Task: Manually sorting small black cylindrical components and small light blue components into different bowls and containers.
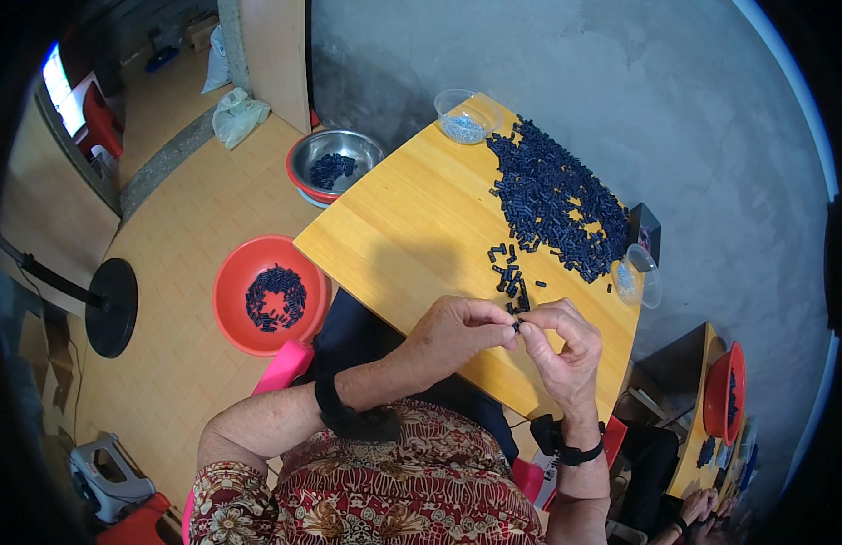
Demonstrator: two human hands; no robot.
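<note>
Just above the near part of the yellow wooden table, my left hand (453, 329) and my right hand (566, 350) meet fingertip to fingertip. Both are closed in a pinch around one small black part (517, 325), mostly covered by the fingers. Whether a tinier piece is also in the pinch is too small to tell. Just beyond my hands lies a loose cluster of the same short black tubular parts (510, 272). Farther off, a large heap of them (552, 195) spreads toward the wall.
Clear plastic bowls with small silvery pieces stand at the table's far corner (463, 118) and right edge (628, 277). Left on the floor are a red basin (228, 295) and a steel bowl (357, 143), both holding black parts. Another person's hands (698, 509) show lower right.
</note>
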